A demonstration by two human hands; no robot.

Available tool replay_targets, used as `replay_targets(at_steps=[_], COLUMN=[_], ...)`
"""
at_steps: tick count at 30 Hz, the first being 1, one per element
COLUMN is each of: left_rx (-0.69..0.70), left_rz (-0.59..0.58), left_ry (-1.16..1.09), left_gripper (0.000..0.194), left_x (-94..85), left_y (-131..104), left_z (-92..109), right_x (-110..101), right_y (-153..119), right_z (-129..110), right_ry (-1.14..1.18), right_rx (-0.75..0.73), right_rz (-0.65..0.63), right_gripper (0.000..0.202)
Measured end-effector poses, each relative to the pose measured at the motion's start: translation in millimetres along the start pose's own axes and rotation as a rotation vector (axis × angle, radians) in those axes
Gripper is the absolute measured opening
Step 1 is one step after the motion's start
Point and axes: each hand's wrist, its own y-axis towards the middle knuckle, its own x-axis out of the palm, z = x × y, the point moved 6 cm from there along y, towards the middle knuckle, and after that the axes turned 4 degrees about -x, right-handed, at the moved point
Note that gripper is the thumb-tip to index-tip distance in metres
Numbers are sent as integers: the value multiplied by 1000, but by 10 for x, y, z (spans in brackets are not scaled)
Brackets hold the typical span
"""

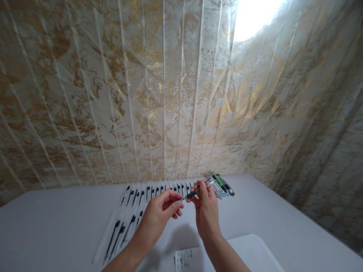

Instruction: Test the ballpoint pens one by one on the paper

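Observation:
A pen with a black grip (192, 194) and a clear barrel is held in the air, slanting up to the right. My right hand (207, 209) is closed around its barrel, with the thumb on the near side. At the lower end, my left hand (161, 211) pinches the pen's tip between thumb and fingers. Behind my hands, a row of clear pieces with black parts (137, 197), probably pens, lies on the table, partly hidden. More of these long clear and black pieces (115, 236) lie nearer, left of my left forearm.
At the back right lies a bunch of pens (222, 185), some with black or green parts. A white tray or lid (252, 249) rests at the front right. Beside it is a paper with dark marks (185, 260). A gold-patterned curtain (176, 94) hangs behind the table (62, 223).

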Motion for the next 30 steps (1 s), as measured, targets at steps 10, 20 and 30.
replay_targets(at_steps=[10, 20, 30], left_rx=[-76, 24, 34], left_rz=[29, 142, 161], left_ry=[-248, -137, -41], left_gripper=[27, 22, 23], left_x=[-46, -417, -635], left_y=[21, 103, 113], left_z=[-82, 117, 268], right_x=[61, -201, 76], right_y=[-139, 271, 131], right_z=[25, -298, -126], right_ry=[-44, 91, -124], right_rx=[-60, -60, 253], right_rz=[-25, 113, -386], right_gripper=[27, 26, 31])
